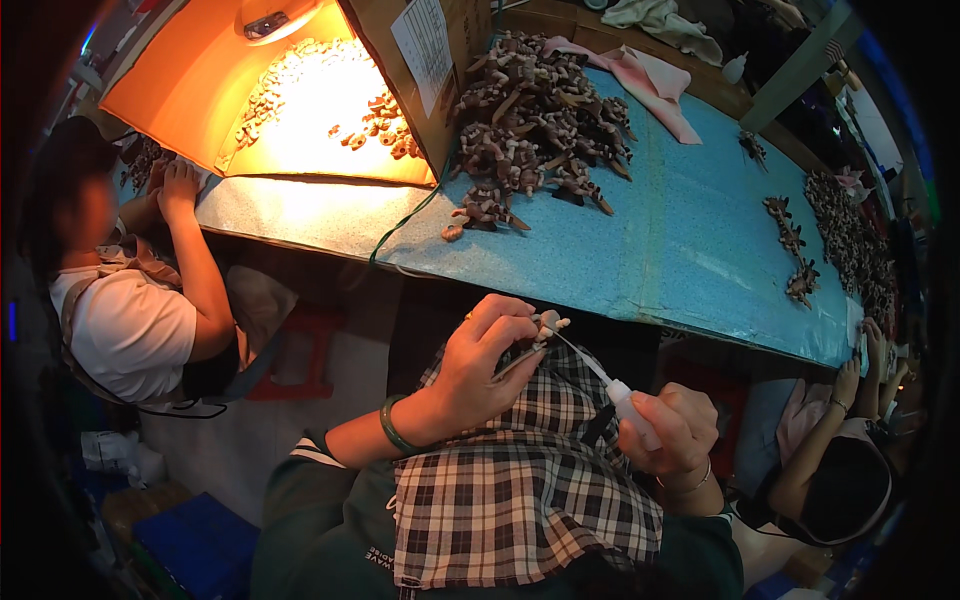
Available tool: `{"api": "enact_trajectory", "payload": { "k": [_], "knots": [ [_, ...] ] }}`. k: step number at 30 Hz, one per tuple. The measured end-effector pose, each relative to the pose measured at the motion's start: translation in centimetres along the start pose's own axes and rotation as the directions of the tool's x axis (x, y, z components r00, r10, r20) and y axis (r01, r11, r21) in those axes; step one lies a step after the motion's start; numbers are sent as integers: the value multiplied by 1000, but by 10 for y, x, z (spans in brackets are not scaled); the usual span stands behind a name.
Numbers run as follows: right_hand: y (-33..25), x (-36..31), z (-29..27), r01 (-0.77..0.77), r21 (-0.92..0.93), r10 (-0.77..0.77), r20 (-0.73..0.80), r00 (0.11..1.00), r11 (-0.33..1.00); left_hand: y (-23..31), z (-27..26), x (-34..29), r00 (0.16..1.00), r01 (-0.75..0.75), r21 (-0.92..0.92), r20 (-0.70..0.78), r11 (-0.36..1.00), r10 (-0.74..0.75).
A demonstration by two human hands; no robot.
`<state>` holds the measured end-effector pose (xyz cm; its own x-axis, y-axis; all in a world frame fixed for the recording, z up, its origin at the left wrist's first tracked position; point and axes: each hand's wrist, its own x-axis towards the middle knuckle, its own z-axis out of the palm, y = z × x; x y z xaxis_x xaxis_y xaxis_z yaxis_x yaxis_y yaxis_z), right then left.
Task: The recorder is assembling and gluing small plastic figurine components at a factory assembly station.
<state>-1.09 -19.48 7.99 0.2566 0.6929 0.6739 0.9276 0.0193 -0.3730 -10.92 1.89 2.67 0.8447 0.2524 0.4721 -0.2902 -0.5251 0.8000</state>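
Observation:
Above my checked apron, my left hand is closed on a small figurine of pale and brownish parts, pinched between thumb and fingers. The fingers hide much of it. My right hand grips a white squeeze bottle with a long thin nozzle. That nozzle slants up and left, and its tip lies close to the figurine; whether they touch I cannot tell. On the blue table in front of me, a large heap of similar brown and pinkish figurines is piled.
A lit cardboard box at the left holds many small pale pieces. A pink cloth lies behind the heap. More figurines are massed at the right. One person sits at the left, another at the right. A green cord crosses the table edge.

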Motion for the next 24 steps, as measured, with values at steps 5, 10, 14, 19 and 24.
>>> {"api": "enact_trajectory", "payload": {
  "k": [5,10,14,19,24],
  "knots": [
    [0,0,1,19,-5,-19,10,1000,1000,1,0,0,1000,9,-6,2,1000,-9],
    [1,-2,1,25,-4,-25,22,999,1000,0,0,-1,1000,21,-9,5,1000,-21],
    [0,-1,0,12,-10,-11,27,1000,1000,1,0,-1,1000,25,-16,-5,1000,-25],
    [1,-1,1,20,-17,-20,19,1000,1000,0,0,-1,1000,9,3,-7,1000,-9],
    [2,-1,0,26,-38,-24,31,999,999,1,0,-1,1000,30,-15,-7,999,-31]
  ]
}}
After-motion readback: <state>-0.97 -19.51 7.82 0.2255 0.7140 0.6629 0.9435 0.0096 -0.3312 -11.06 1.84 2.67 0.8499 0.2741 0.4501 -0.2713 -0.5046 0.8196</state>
